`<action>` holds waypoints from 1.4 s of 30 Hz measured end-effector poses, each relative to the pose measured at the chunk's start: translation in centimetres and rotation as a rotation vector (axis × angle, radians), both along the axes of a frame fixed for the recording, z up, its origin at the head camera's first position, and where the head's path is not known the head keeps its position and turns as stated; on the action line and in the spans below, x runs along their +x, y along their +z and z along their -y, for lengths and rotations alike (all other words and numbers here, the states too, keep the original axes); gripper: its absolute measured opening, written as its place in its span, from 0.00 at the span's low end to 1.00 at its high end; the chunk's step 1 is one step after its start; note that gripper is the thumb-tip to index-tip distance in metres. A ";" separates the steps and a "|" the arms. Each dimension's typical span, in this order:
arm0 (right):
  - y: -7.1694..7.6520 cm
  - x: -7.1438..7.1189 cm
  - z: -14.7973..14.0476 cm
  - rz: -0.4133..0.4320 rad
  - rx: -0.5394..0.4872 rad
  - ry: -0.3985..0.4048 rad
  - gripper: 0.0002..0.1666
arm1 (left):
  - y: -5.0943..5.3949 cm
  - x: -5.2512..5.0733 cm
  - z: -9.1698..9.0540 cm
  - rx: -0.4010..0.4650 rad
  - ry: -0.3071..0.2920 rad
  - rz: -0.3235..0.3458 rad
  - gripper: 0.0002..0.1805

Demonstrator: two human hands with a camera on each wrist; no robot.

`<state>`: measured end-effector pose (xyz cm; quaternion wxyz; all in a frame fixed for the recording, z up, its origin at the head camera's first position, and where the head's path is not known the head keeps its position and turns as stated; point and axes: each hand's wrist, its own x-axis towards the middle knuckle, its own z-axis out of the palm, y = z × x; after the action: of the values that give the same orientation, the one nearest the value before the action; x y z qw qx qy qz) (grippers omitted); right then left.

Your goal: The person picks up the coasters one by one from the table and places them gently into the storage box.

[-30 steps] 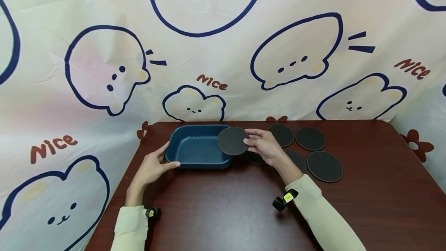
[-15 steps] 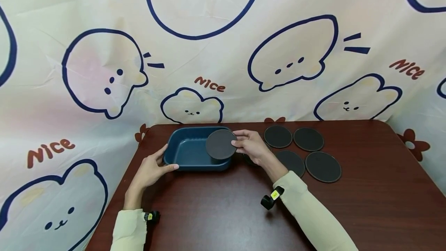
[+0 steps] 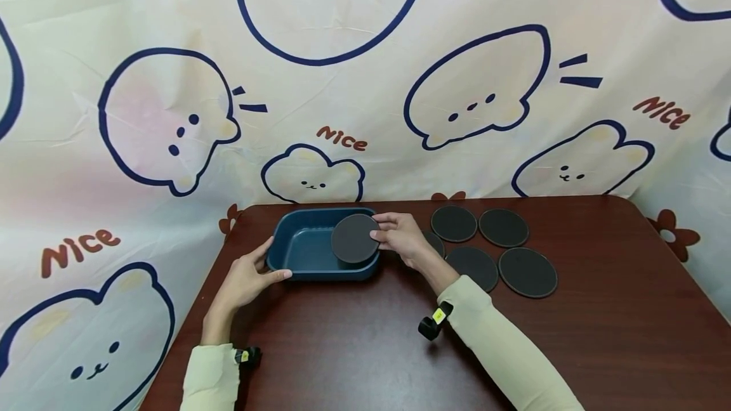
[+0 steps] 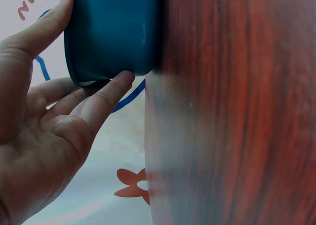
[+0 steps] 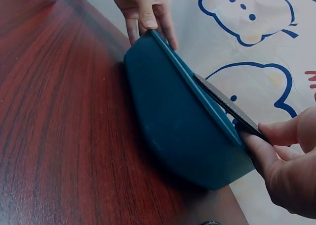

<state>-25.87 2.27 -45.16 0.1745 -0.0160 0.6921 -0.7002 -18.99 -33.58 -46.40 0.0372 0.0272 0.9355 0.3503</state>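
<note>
Blue tub (image 3: 299,249), black coasters (image 3: 354,238).
Brown table (image 3: 342,347) with dark stripes, 2 pale green sleeves (image 3: 211,373), white cloth (image 3: 320,97) with blue-lined bears (image 3: 313,175) and red-brown flowers (image 3: 672,235).

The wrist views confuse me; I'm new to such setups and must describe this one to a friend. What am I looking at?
There is no machine here: a person works with two bare hands. The head view comes from a camera worn on the head, looking forward and down. The other two come from cameras worn on the wrists, so the table looks tipped over in them. The left hand holds one end of a blue tray. The right hand pinches a dark round disc over the tray's other end; I can't tell whether it touches the rim. Five more discs lie on the table to the right of the tray, one partly hidden by the right hand.
</note>
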 end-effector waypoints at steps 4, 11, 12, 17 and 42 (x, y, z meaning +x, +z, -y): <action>0.1 -0.1 0.3 -0.018 0.040 0.001 0.28 | 0.1 -0.1 0.0 -0.001 0.000 -0.001 0.58; 0.3 0.1 1.1 -0.070 0.105 0.009 0.28 | 0.1 0.0 -0.1 -0.005 0.004 0.004 0.57; 0.3 0.2 1.2 -0.078 0.116 0.009 0.28 | 0.1 0.0 0.0 -0.005 0.004 0.006 0.58; 0.5 0.3 1.8 -0.102 0.176 0.013 0.26 | 0.2 0.2 0.1 -0.008 0.001 0.007 0.58; 2.6 2.0 0.4 -0.367 0.505 0.173 0.30 | 0.4 0.2 -0.4 -0.002 -0.015 -0.002 0.55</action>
<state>-23.89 1.90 -42.53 0.1042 -0.1568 0.8600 -0.4743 -18.84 -33.23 -46.01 0.0388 0.0344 0.9357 0.3491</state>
